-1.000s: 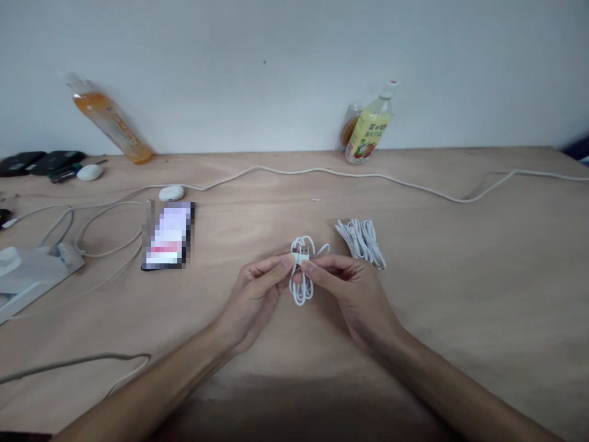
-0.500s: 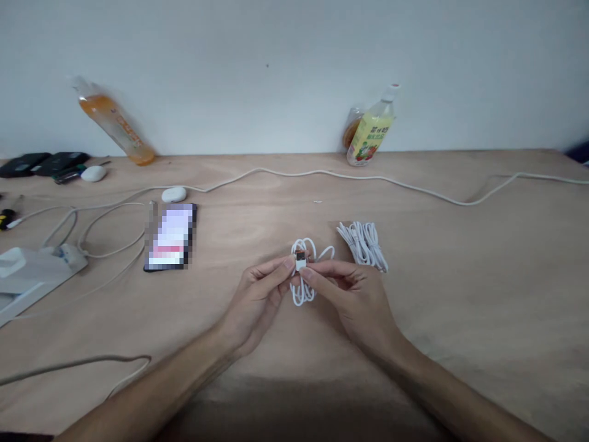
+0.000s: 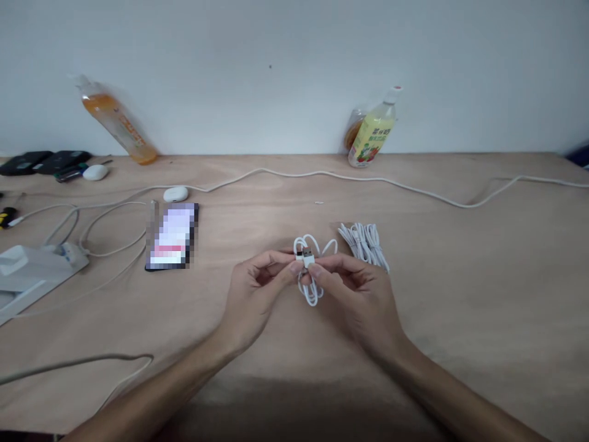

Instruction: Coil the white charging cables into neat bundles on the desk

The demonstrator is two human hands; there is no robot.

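A coiled white USB cable (image 3: 312,296) is held up between both hands above the wooden table, its loops showing above and below the fingers. Its metal-tipped USB plug (image 3: 308,253) points away from me. My left hand (image 3: 260,285) is closed, with thumb and fingers pinching the cable at the plug's left side. From the right, my right hand (image 3: 356,285) pinches the white plug housing between thumb and forefinger. A dark connector end shows just left of the plug, partly hidden by the fingers. Just beyond my right hand lies a bundle of white cables (image 3: 364,244).
A phone (image 3: 172,236) lies left of my hands, with a white earbud case (image 3: 175,194) behind it. A long white cord (image 3: 322,174) crosses the back. An orange drink bottle (image 3: 119,126) and a yellow-labelled bottle (image 3: 373,132) lean by the wall. A power strip (image 3: 41,273) sits at left.
The plug has turned and shifted slightly right, so its metal face now shows. My left fingers have moved closer beneath it, and the hanging loops have swung right.
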